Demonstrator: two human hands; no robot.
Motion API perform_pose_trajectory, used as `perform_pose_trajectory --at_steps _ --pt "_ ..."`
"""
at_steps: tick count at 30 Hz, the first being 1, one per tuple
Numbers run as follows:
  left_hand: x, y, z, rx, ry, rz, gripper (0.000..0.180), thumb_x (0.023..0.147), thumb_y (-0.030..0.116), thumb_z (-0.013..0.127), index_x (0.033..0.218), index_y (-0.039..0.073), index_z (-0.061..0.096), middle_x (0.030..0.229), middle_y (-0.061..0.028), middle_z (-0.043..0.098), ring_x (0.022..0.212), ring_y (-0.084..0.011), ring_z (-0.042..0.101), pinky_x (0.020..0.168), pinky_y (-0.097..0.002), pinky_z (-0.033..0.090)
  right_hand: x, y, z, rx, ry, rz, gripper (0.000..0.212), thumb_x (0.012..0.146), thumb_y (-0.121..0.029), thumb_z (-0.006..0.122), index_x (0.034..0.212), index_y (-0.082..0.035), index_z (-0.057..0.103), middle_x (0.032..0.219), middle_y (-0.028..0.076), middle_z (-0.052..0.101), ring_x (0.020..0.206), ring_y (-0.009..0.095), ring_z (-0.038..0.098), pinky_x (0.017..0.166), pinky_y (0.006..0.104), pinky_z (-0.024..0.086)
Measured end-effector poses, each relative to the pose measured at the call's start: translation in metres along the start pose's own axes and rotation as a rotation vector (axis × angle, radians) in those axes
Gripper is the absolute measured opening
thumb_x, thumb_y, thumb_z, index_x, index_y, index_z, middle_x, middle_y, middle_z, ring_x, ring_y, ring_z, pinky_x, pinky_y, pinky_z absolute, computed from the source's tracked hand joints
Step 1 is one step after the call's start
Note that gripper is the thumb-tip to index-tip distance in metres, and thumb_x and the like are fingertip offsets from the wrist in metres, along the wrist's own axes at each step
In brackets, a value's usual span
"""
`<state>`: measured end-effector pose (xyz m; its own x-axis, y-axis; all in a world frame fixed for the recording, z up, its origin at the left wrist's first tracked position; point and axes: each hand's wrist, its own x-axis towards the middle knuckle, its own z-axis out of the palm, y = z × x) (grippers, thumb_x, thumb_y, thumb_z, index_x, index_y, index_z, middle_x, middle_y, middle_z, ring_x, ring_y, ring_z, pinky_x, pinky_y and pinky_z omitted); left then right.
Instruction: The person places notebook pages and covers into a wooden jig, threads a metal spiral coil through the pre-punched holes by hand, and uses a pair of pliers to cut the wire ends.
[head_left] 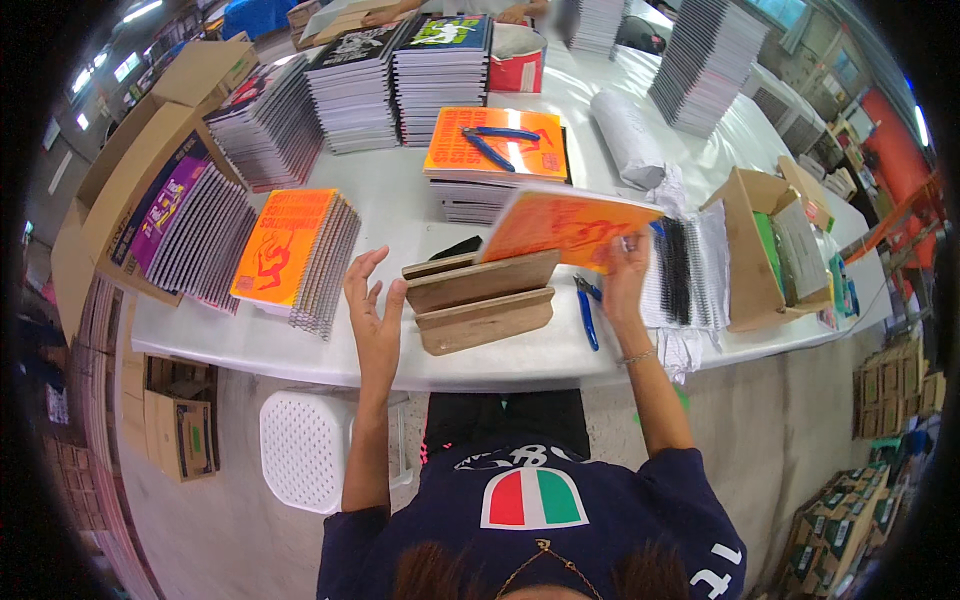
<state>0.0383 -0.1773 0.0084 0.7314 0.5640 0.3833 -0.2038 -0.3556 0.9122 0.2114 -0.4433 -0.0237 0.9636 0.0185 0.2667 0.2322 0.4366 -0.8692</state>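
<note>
My right hand (627,268) grips the right edge of a notebook with an orange cover (555,228), holding it tilted above the table behind a slotted wooden stand (480,305). To the left of that stand my left hand (374,312) is raised with fingers apart, holding nothing. Blue-handled cutting pliers (588,318) lie right of the stand, close to my right hand. Black binding spirals (684,272) rest on white wrapping further right. Another pair of blue pliers (503,144) sits on a stack of orange-covered notebooks (470,190) beyond.
Spiral-bound orange notebooks (285,250) are stacked at left, beside a cardboard box (90,235) of purple notebooks (195,230). Tall notebook stacks (445,90) stand at the back. An open carton (752,255) is at right. A white stool (303,450) stands below the table edge.
</note>
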Motion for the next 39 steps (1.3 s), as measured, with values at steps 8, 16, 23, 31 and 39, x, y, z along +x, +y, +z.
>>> perform_pose_trajectory --at_steps 8,16,23,31,39 --pt "0.005 -0.031 0.015 -0.120 -0.169 -0.050 0.055 0.084 0.016 0.070 0.132 0.005 0.044 0.127 -0.0086 0.049 0.115 -0.0189 0.048 0.100 -0.0311 0.038 -0.050 0.003 0.024 -0.944 -0.363 -0.362 0.067 0.072 0.017 0.041 0.135 -0.005 0.048 0.108 0.017 0.053 0.102 0.031 0.052 0.091 0.0361 0.041" --pt "0.025 -0.035 -0.018 -0.183 -0.244 -0.156 0.067 0.081 0.021 0.074 0.138 0.007 0.041 0.129 -0.0092 0.047 0.116 -0.0207 0.048 0.102 -0.0335 0.038 0.002 -0.064 -0.165 -1.943 0.520 -0.051 0.029 0.086 -0.021 0.062 0.114 -0.013 0.061 0.121 0.018 0.052 0.111 0.037 0.049 0.093 0.0509 0.035" --pt "0.032 -0.013 -0.012 -0.142 -0.070 0.016 0.053 0.093 0.034 0.058 0.137 0.008 0.042 0.115 -0.0086 0.053 0.112 -0.0183 0.049 0.101 -0.0342 0.036 -0.013 -0.054 -0.203 -1.869 0.495 0.195 0.028 0.085 -0.033 0.065 0.102 -0.012 0.064 0.111 0.012 0.060 0.106 0.033 0.055 0.090 0.0524 0.035" --pt "0.032 -0.004 0.005 -0.275 0.075 -0.131 0.045 0.102 0.039 0.037 0.129 0.004 0.047 0.101 -0.0076 0.053 0.100 -0.0156 0.049 0.093 -0.0320 0.036 -0.002 -0.063 -0.220 -1.545 0.469 0.166 0.020 0.087 -0.027 0.063 0.096 -0.010 0.068 0.092 0.009 0.067 0.088 0.026 0.063 0.084 0.0472 0.041" --pt "0.031 0.007 0.011 -0.131 0.038 -0.087 0.057 0.102 0.046 0.025 0.134 0.003 0.044 0.119 -0.0140 0.057 0.120 -0.0225 0.045 0.107 -0.0366 0.025 -0.009 -0.097 -0.184 -0.758 0.364 -0.100 0.030 0.095 -0.014 0.056 0.122 -0.004 0.062 0.091 0.003 0.057 0.076 0.009 0.053 0.069 0.0244 0.044"
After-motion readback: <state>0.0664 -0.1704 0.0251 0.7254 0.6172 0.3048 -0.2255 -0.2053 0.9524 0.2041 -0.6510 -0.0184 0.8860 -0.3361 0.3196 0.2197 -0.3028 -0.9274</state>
